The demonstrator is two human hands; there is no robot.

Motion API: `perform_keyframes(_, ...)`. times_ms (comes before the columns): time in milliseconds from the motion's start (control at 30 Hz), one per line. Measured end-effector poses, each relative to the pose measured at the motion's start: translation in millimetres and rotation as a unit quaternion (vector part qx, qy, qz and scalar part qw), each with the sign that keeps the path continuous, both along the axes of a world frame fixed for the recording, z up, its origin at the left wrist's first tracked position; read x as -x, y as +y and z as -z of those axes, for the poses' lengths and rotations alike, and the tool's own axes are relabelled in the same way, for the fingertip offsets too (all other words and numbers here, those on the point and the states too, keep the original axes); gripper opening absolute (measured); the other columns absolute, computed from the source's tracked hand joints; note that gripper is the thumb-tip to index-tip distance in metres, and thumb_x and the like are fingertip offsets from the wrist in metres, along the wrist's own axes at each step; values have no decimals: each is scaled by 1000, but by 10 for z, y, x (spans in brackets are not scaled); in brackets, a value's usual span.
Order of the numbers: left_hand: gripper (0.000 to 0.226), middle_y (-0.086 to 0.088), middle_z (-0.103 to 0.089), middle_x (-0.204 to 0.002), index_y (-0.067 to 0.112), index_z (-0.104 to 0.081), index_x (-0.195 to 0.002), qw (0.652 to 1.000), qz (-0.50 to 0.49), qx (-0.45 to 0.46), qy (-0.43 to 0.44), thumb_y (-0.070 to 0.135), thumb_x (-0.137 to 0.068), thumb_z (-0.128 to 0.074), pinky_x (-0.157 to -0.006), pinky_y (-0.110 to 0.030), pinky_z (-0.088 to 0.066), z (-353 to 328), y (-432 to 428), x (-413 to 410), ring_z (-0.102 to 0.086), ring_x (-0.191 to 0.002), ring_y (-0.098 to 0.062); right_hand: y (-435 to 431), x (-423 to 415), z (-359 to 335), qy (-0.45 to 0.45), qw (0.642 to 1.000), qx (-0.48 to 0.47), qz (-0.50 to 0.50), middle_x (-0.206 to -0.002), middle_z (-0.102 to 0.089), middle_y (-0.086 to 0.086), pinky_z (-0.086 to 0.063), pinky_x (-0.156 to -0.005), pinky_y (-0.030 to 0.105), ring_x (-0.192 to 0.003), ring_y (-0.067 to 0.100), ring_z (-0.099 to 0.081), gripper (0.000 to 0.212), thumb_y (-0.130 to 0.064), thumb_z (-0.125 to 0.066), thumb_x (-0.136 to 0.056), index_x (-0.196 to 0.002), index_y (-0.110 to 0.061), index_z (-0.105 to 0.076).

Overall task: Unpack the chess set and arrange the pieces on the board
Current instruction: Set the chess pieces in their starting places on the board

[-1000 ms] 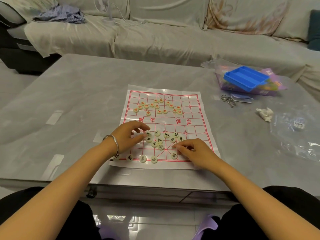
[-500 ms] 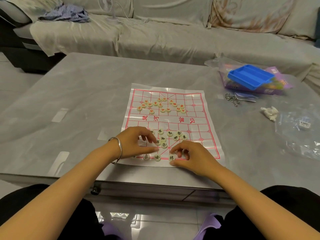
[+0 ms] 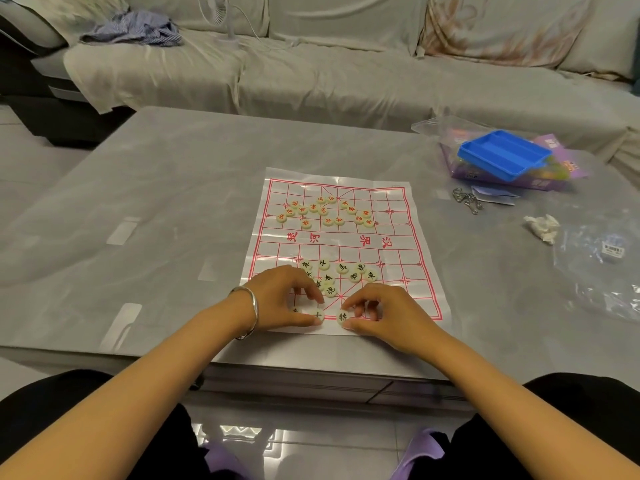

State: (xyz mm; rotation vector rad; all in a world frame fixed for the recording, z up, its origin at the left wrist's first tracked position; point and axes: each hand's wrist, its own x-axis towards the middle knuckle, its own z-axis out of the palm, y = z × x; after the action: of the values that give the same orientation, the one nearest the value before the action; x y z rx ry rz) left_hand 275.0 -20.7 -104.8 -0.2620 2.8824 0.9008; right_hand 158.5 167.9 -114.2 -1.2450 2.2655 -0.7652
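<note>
A white paper board (image 3: 391,258) with a red grid lies on the grey table. Several red-lettered pieces (image 3: 323,211) are scattered on its far half. Several black-lettered pieces (image 3: 343,271) are bunched on the near half. My left hand (image 3: 284,299), with a silver bangle on the wrist, pinches a black-lettered piece (image 3: 317,315) on the nearest row. My right hand (image 3: 384,313) pinches another black-lettered piece (image 3: 343,317) right beside it on the same row. More pieces on that row are partly hidden under my left hand.
A blue plastic tray (image 3: 504,154) sits on a purple box (image 3: 540,178) at the table's far right. Metal ring puzzles (image 3: 467,199), a crumpled tissue (image 3: 543,228) and a clear plastic bag (image 3: 602,268) lie to the right. A sofa runs behind the table.
Both hands came down from the bunch of black pieces to the nearest row, and each now pinches a piece there. The view shifted slightly.
</note>
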Motion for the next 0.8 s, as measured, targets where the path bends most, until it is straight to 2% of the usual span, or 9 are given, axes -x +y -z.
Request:
perform_keyframes(67,29,11,-60,-106,31,-65,-102,1000,-12,-15,17,45,-76,-68,-85,-24,-49,-24,-19,14,-52,-94,-8,13,60,-95,-27,999,31,27,-89,-62,-15,-44,-68,10,-79,5,-54,25,-34,-73,-77,-101,-29,-67)
perform_keyframes(167,20,10,-61,-103,31,-63,-99,996,-53,-35,59,41,-82,-63,-81,-24,-47,-77,-95,51,-53,-92,-7,87,289,-264,-38,985,115,123,-83,-64,-12,-43,-63,6,-72,6,-54,13,-25,-72,-79,-91,-28,-67)
perform_keyframes(267,17,10,-60,-104,30,-62,-103,991,-90,-21,93,34,-88,-58,-77,-20,-43,-102,-172,112,-52,-91,-6,174,467,-277,-16,981,101,166,-82,-64,-10,-44,-61,5,-72,9,-55,11,-23,-70,-81,-88,-30,-66)
perform_keyframes(367,19,9,-58,-107,26,-62,-108,990,-114,-17,85,29,-89,-57,-78,-18,-39,-104,-187,178,-50,-93,-7,176,467,-163,3,988,44,148,-88,-65,-11,-44,-61,10,-75,11,-56,13,-26,-71,-80,-92,-29,-67)
perform_keyframes(500,20,4,-61,-111,24,-65,-107,993,-104,-11,53,26,-87,-60,-84,-24,-44,-99,-161,235,-51,-95,-9,127,435,-35,55,988,-4,142,-97,-62,-11,-37,-64,12,-73,2,-49,22,-35,-71,-80,-99,-25,-68)
perform_keyframes(600,20,3,-61,-110,25,-67,-105,995,-92,-5,30,27,-85,-63,-83,-24,-45,-84,-163,247,-50,-93,-10,101,421,9,68,989,-17,127,-94,-62,-11,-35,-61,11,-70,0,-48,22,-37,-71,-79,-98,-26,-68)
perform_keyframes(800,30,8,-56,-108,29,-63,-108,997,-78,23,1,36,-79,-69,-81,-21,-44,-44,-169,226,-49,-95,-11,-19,375,53,61,992,1,110,-90,-62,-10,-39,-64,12,-71,3,-50,23,-34,-70,-81,-101,-24,-67)
